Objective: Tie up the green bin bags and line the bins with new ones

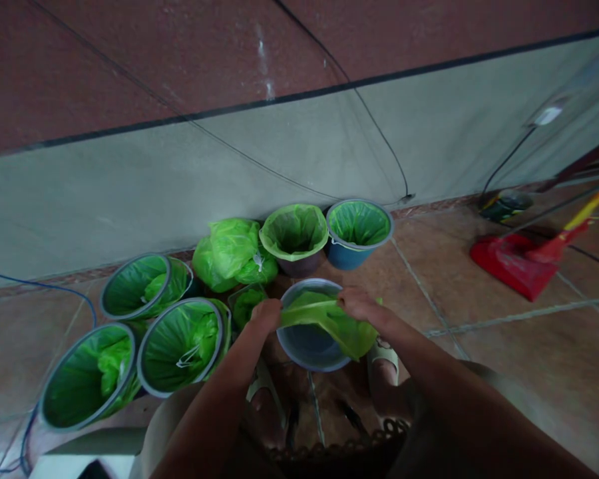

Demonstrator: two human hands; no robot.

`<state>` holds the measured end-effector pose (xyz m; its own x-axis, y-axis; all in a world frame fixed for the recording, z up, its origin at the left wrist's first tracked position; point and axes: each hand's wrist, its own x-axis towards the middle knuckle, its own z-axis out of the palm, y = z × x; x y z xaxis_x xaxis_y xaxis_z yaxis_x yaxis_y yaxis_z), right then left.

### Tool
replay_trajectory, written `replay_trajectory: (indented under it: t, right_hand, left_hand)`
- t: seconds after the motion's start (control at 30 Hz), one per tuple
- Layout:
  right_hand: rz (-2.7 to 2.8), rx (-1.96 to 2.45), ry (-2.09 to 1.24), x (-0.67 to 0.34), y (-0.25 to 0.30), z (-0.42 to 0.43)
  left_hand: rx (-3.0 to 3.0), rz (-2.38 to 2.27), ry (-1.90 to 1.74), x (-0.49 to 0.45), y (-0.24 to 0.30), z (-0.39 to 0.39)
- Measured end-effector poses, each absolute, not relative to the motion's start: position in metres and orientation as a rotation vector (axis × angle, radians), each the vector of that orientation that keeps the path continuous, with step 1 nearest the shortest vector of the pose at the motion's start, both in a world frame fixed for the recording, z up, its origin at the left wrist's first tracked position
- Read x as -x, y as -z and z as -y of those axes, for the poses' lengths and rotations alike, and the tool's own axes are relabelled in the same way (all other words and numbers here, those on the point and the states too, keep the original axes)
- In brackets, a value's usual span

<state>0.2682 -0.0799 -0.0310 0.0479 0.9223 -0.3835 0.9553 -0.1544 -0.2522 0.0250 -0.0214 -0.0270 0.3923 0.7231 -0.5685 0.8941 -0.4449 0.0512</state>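
A green plastic bag (324,316) is stretched between my two hands over a grey-rimmed bucket (309,360) that stands on the floor between my feet. My left hand (267,313) is closed on the bag's left end, near the bucket's rim. Closed on the other end, my right hand (358,303) is above the rim's right side, and part of the bag hangs below it. The bucket's inside shows bare beneath the bag. Behind it are a dark bucket (299,267) and a blue bucket (352,257), both lined with green bags.
Several green-lined buckets (180,347) stand at the left, with bundled bags inside. Tied green bags (232,249) lie against the wall (130,193). On the right are a red dustpan (514,263) and a dark can (505,205). Blue cable (54,285) runs along the left floor.
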Motion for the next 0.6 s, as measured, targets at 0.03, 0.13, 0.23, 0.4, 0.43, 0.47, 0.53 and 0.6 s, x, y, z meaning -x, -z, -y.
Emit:
replay_trajectory:
  t: [0.03,0.13,0.23,0.4,0.43,0.47,0.53,0.6]
  right_hand:
    - [-1.992,-2.19,0.745,-0.268,0.032,0.08]
    - [-1.976,-2.114,0.813,-0.268,0.032,0.079]
    - [-1.972,-2.143,0.775,-0.265,0.027,0.076]
    - [-2.0,-2.161,0.716,-0.259,0.022,0.073]
    - [-2.003,-2.169,0.715,-0.257,0.022,0.072]
    - [-2.001,-2.182,0.712,-0.257,0.022,0.072]
    - [-1.984,-2.211,0.706,-0.256,0.021,0.071]
    - [-1.962,-2.238,0.701,-0.255,0.019,0.071]
  left_hand:
    - [-2.3,-1.382,0.72,-0.024,0.027,0.023]
    - [-2.288,-1.374,0.773,-0.025,0.028,0.025]
    - [-2.322,-1.412,0.71,-0.029,0.027,0.023]
    - [-2.398,-1.483,0.402,-0.041,0.028,0.022]
    - [-2.406,-1.505,0.323,-0.044,0.029,0.022]
    - [-2.414,-1.531,0.234,-0.046,0.029,0.022]
    - [-2.437,-1.565,0.022,-0.052,0.028,0.024]
    - [-2.479,-1.513,-0.183,-0.058,0.024,0.028]
